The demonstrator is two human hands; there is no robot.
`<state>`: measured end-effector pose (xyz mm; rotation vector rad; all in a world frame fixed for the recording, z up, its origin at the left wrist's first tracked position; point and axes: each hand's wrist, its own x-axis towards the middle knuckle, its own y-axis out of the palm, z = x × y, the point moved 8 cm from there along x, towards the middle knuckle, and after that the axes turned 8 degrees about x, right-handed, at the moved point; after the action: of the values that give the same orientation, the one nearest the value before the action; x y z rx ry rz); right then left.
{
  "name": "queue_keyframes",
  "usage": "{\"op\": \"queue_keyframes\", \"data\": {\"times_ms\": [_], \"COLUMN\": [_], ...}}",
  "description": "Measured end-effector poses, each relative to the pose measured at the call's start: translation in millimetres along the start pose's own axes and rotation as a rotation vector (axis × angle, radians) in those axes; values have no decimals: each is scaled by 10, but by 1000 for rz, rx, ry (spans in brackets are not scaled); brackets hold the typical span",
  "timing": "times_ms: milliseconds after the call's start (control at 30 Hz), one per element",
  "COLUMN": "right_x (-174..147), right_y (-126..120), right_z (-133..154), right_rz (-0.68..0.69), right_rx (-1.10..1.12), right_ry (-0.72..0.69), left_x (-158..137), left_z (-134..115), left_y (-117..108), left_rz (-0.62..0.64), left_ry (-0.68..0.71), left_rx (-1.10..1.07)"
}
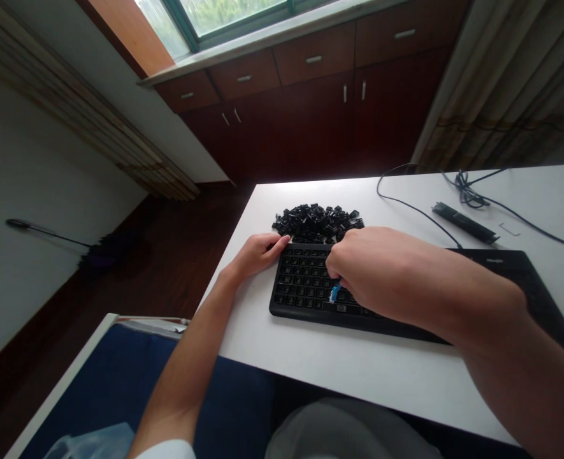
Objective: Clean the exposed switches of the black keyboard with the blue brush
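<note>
A black keyboard (305,312) lies on the white table, its key caps off over the part that shows, with rows of bare switch sockets. My left hand (261,251) grips its upper left corner, thumb along the back edge. Closed in a fist over the middle of the board, my right hand (358,261) holds a small brush (335,292), apparently a toothbrush. Its blue and white bristles point down at the lower rows; the handle is hidden in the fist. My right forearm covers much of the keyboard's right half. Behind the board sits a heap of loose black key caps (317,218).
On the white table (348,376), a long black plastic piece (466,222), a bent hex key (510,229) and a bundled cable (473,191) lie at the back right. A blue padded surface (243,389) is below left. Dark red cabinets (305,134) stand beyond.
</note>
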<state>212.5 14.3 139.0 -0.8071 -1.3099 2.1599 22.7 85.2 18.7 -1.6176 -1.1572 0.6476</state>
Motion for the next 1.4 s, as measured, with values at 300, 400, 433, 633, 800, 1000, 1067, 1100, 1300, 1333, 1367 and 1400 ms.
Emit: {"op": "queue_keyframes", "data": {"times_ms": [300, 400, 433, 633, 800, 1000, 1067, 1100, 1300, 1333, 1367, 1400], "right_x": [4, 0, -3, 13, 63, 101, 110, 114, 135, 136, 136, 136], "right_y": [22, 30, 27, 21, 53, 7, -22, -34, -2, -6, -13, -24], "right_z": [-41, -76, -74, 32, 172, 177, 177, 178, 133, 130, 126, 122], "right_rz": [-43, -39, -37, -49, -49, -10, -27, -39, -14, -20, -30, -41], "right_rx": [15, 5, -4, -5, -58, -89, -105, -112, -136, -143, -152, -159], "right_ry": [-7, 5, 0, -36, -85, -54, -65, -75, -64, -65, -64, -62], "left_x": [-27, -39, -42, -40, -35, -21, -20, -20, -27, -27, -27, -28], "left_z": [-24, -37, -40, -30, -27, -20, -17, -16, -11, -12, -13, -14], "left_y": [9, 3, 0, -13, -7, -9, -6, -5, -2, -4, -7, -9], "left_rz": [-21, -28, -30, -35, -19, -15, -12, -12, -10, -8, -8, -8], "left_ry": [42, 72, 79, 67, 44, 24, 21, 20, 22, 23, 24, 25], "left_rx": [60, 80, 82, 64, 55, 40, 35, 33, 24, 23, 21, 19]}}
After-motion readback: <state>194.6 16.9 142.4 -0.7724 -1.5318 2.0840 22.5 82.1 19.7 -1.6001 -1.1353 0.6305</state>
